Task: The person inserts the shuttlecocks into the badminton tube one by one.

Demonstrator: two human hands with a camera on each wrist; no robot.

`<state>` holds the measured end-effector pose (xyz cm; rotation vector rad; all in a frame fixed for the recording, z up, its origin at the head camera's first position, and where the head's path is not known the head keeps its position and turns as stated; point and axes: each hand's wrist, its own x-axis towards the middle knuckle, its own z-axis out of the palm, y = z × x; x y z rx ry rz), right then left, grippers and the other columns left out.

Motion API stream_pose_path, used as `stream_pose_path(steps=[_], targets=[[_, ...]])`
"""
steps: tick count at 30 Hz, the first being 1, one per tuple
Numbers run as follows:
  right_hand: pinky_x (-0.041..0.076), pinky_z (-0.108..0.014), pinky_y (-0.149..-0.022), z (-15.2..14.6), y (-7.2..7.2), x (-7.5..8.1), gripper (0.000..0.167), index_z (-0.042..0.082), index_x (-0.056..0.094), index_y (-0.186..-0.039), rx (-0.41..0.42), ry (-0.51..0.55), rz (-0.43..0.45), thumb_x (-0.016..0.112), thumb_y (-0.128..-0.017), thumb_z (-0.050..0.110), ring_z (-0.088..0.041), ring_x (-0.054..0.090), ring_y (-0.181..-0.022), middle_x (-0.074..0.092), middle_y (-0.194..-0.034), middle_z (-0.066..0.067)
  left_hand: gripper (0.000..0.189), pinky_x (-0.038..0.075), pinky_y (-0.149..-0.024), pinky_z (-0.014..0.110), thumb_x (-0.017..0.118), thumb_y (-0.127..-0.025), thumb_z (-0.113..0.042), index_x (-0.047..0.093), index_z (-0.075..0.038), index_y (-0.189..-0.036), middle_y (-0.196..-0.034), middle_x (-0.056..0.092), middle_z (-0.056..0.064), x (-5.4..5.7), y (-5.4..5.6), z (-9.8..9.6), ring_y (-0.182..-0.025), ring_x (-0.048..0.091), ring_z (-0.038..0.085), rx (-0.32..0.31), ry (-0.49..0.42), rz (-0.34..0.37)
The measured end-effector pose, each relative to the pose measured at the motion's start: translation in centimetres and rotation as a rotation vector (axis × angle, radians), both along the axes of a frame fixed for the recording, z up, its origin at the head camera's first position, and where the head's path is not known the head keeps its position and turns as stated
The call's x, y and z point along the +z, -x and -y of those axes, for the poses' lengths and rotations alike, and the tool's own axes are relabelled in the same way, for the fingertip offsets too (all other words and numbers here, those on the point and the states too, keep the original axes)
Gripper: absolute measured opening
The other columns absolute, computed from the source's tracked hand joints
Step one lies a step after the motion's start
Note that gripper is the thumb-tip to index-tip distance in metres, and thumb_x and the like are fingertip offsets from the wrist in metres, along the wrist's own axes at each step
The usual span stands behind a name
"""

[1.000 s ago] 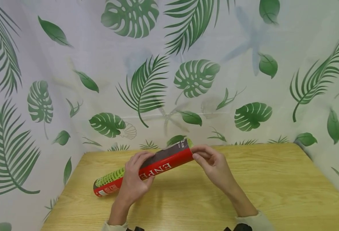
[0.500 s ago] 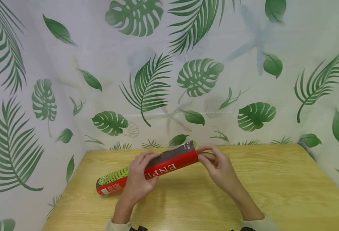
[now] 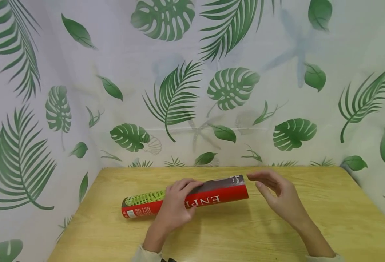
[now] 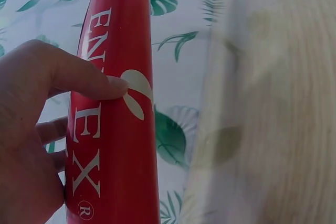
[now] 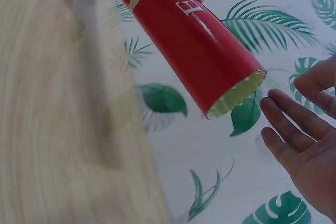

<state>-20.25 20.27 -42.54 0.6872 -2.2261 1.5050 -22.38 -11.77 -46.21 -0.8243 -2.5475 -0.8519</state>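
Note:
A red and dark grey shuttlecock tube lies slantwise in the head view, its green printed end at the left and its right end slightly raised. My left hand grips it around the middle, the thumb pressed on the red side in the left wrist view. Past the tube's right end, my right hand is apart from it, fingers loosely bent with nothing between them. In the right wrist view that end is uncovered, and a yellow-green ribbed shuttlecock skirt shows just inside the rim.
Beneath the hands is a wood-grain table. A white sheet with green leaf prints stands along its back edge and both sides.
The right hand has left the tube's right end and drawn back to the right. That end of the tube has tipped lower, while the left hand keeps its grip.

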Motion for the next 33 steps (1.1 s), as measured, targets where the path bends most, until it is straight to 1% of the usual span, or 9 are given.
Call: stream_pose_path(steps=[6,8,13,16,18,21,24,29,33], targets=[[0.045,-0.015,-0.097,-2.0,-0.2,-1.6,0.029,0.010,0.069,-0.121,-0.106,-0.159,-0.041,0.066,-0.095,-0.004,-0.003,0.064,-0.116,0.073,-0.119,-0.003,0.066,0.040,-0.103,0.052,0.084,-0.077,-0.011,0.062,-0.027,-0.137,-0.133,0.061,-0.005,-0.8,0.0,-1.5,-0.123,0.055,0.021,-0.001,0.107,0.052],[0.042,-0.012,-0.098,-2.4,-0.1,-2.0,0.032,0.010,0.070,-0.122,-0.140,-0.226,-0.085,0.069,-0.093,-0.003,-0.007,0.065,-0.116,0.073,-0.119,-0.003,0.065,0.040,-0.104,0.052,0.084,-0.078,-0.012,0.062,-0.027,-0.137,-0.132,0.061,-0.005,-0.9,-0.1,-1.7,-0.123,0.056,0.021,-0.003,0.130,0.068],[0.033,-0.007,-0.102,-3.5,0.4,-3.0,0.041,0.008,0.067,-0.126,-0.185,-0.360,-0.182,0.075,-0.087,-0.004,-0.029,0.066,-0.115,0.072,-0.121,-0.005,0.064,0.040,-0.104,0.051,0.084,-0.078,-0.012,0.062,-0.026,-0.137,-0.133,0.063,-0.005,-1.2,-0.3,-2.1,-0.123,0.057,0.022,-0.020,0.191,0.101],[0.030,-0.008,-0.104,-4.0,0.8,-3.6,0.043,0.005,0.066,-0.127,-0.194,-0.417,-0.199,0.076,-0.086,-0.003,-0.033,0.065,-0.116,0.070,-0.122,-0.007,0.064,0.041,-0.104,0.051,0.084,-0.079,-0.011,0.063,-0.026,-0.138,-0.134,0.063,-0.005,-1.6,-0.5,-2.1,-0.123,0.057,0.022,-0.022,0.221,0.109],[0.037,-0.016,-0.104,-4.3,0.9,-4.0,0.043,0.004,0.066,-0.126,-0.215,-0.470,-0.210,0.076,-0.085,-0.001,-0.031,0.063,-0.117,0.069,-0.123,-0.007,0.064,0.040,-0.105,0.051,0.084,-0.080,-0.012,0.062,-0.026,-0.138,-0.135,0.063,-0.006,-1.8,-0.5,-2.2,-0.124,0.057,0.022,-0.029,0.230,0.111],[0.047,-0.037,-0.101,-4.9,0.9,-4.7,0.042,0.004,0.066,-0.124,-0.244,-0.545,-0.224,0.077,-0.084,0.001,-0.030,0.062,-0.118,0.067,-0.125,-0.008,0.062,0.037,-0.106,0.052,0.083,-0.082,-0.014,0.061,-0.026,-0.139,-0.138,0.062,-0.007,-2.2,-0.6,-2.3,-0.127,0.056,0.019,-0.040,0.236,0.113],[0.049,-0.054,-0.093,-5.5,0.7,-5.1,0.043,0.005,0.065,-0.125,-0.252,-0.585,-0.214,0.078,-0.084,0.004,-0.032,0.061,-0.118,0.066,-0.126,-0.010,0.062,0.036,-0.107,0.053,0.082,-0.084,-0.015,0.060,-0.026,-0.141,-0.140,0.061,-0.007,-2.5,-0.8,-2.4,-0.130,0.055,0.017,-0.048,0.252,0.118],[0.048,-0.059,-0.092,-6.7,0.4,-5.2,0.049,0.005,0.063,-0.130,-0.247,-0.607,-0.190,0.079,-0.084,0.006,-0.035,0.059,-0.120,0.065,-0.129,-0.012,0.066,0.034,-0.108,0.058,0.080,-0.088,-0.027,0.052,-0.029,-0.148,-0.148,0.055,-0.002,-2.7,-0.9,-2.6,-0.137,0.048,0.017,-0.073,0.330,0.119],[0.048,-0.060,-0.091,-7.9,0.3,-5.3,0.052,0.005,0.061,-0.132,-0.258,-0.628,-0.171,0.081,-0.084,0.008,-0.038,0.058,-0.121,0.063,-0.130,-0.014,0.062,0.032,-0.111,0.061,0.072,-0.094,-0.041,0.048,-0.030,-0.151,-0.154,0.049,0.003,-2.7,-0.9,-2.2,-0.141,0.044,0.021,-0.086,0.325,0.121]])
